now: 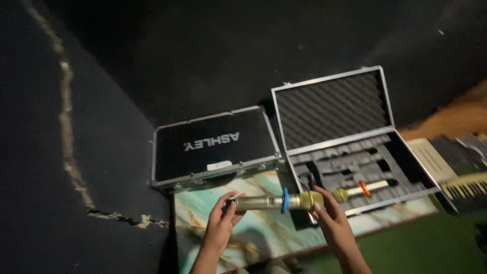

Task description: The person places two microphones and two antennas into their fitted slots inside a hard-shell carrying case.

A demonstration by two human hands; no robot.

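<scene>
I hold a gold-coloured microphone [269, 202] level over a marble-patterned table [203, 213]. It has a blue ring near its mesh head. My left hand [223, 218] grips the tail end of its handle. My right hand [329, 220] holds the mesh head end. Just beyond my right hand an open metal-edged case [335, 106] shows a foam-lined lid and a foam tray. A second microphone [357, 191] with an orange ring lies in that tray.
A closed black case [213, 144] with silver edges stands behind my left hand on the table. A keyboard [464, 185] sits at the far right. A dark wall with a pale crack [66, 122] runs along the left. Green floor [421, 248] lies below the table.
</scene>
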